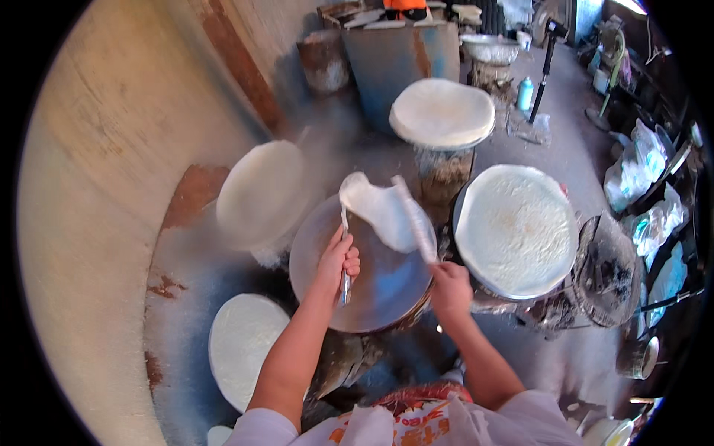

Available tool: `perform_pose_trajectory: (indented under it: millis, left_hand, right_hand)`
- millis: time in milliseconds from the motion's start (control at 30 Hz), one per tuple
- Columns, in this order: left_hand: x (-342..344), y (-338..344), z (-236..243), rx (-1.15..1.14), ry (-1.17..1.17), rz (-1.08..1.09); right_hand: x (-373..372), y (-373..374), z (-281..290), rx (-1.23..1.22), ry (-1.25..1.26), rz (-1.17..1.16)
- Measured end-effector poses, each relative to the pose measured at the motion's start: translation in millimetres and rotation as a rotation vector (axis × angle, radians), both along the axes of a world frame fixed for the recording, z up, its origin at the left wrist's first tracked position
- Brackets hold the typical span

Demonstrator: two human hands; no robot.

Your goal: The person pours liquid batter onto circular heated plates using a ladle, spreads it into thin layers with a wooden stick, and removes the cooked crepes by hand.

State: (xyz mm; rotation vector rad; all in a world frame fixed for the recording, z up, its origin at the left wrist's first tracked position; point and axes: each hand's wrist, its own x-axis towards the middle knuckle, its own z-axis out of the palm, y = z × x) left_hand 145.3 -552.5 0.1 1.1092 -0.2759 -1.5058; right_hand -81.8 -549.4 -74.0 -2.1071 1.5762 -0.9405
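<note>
My left hand (338, 262) is closed round a slim metal tool (346, 286), whose kind I cannot make out. My right hand (450, 288) grips a pale, flour-white stick (415, 219). Between the two tools a thin white sheet of dough (378, 212) hangs folded and sagging, its far left corner at the metal tool and its right side along the stick. Below it is a round, smooth griddle (357, 297). To the right another pale round of dough (517, 230) with a bubbled surface covers a dark round pan.
A stack of flatbreads (442, 111) rests on a stump beyond the griddle. Blurred rounds lie at left (264, 193) and lower left (245, 349). A metal drum (401, 63), a blue can (525, 94) and a black stand (547, 70) are farther off. Plastic bags (636, 167) line the right.
</note>
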Motion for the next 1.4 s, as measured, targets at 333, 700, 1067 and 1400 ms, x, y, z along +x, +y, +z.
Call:
perform_pose_trajectory:
  millis: [333, 700, 1067, 1400]
  left_hand:
    - [52, 48, -25, 0.005, -0.703, 0.021]
    - [34, 110, -32, 0.155, -0.691, 0.199]
    - [-57, 131, -11, 0.163, -0.553, 0.640]
    - [-117, 114, -3, 0.284, -0.602, 0.749]
  right_hand:
    - [18, -9, 12, -0.142, -0.027, 0.147]
    - [19, -44, 6, -0.162, -0.007, 0.269]
    - [69, -110, 3, 0.023, -0.036, 0.915]
    - [48, -218, 25, -0.095, 0.079, 1.038]
